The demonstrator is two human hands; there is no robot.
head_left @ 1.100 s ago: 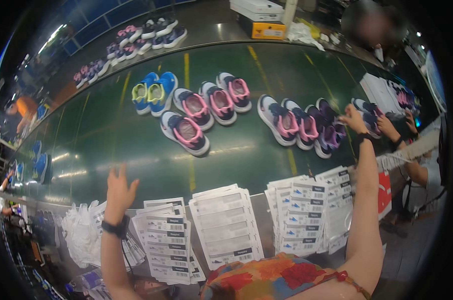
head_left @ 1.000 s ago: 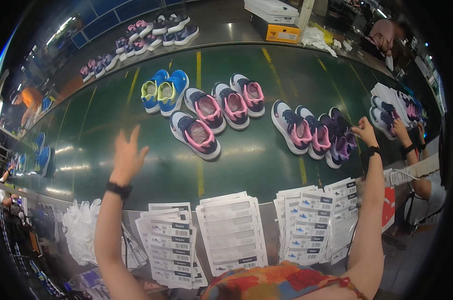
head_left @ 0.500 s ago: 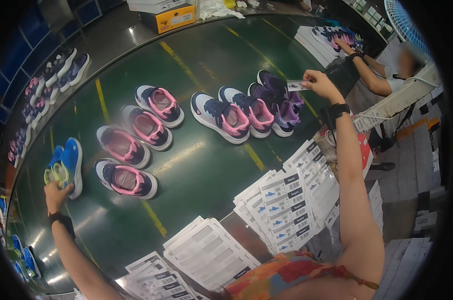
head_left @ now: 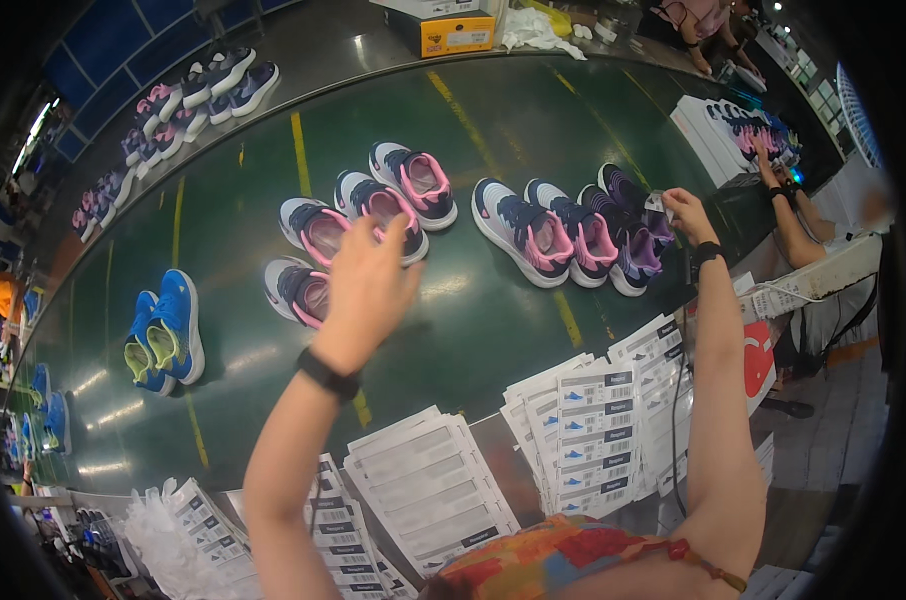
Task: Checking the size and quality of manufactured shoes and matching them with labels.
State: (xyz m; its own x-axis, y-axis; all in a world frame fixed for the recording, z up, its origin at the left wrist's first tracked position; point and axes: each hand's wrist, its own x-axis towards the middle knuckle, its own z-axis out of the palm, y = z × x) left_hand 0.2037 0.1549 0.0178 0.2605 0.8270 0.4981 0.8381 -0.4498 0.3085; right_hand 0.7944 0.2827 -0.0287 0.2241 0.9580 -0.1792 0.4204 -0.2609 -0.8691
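My left hand (head_left: pixel 365 285) is over the group of navy, white and pink sneakers (head_left: pixel 413 180), fingers apart and partly hiding the nearer shoes. Whether it touches one I cannot tell. Between the fingertips of my right hand (head_left: pixel 687 216) is a small label (head_left: pixel 657 203), held just above the dark purple sneakers (head_left: pixel 641 250). Left of those, two more navy and pink sneakers (head_left: pixel 533 235) stand in the same row. A pair of blue sneakers with lime linings (head_left: pixel 178 325) rests further left, away from both hands.
Sheets of printed labels (head_left: pixel 598 430) and a paler stack (head_left: pixel 428 490) lie along the near edge of the green table (head_left: pixel 443 350). More shoes (head_left: pixel 208 95) line a surface at the far left. A co-worker's arm (head_left: pixel 788 215) reaches toward shoes by a white box (head_left: pixel 708 140).
My left hand has let go of the blue sneakers and moved right, over the pink-lined ones. My right hand still holds the label by the purple shoes. The whole view has shifted left.
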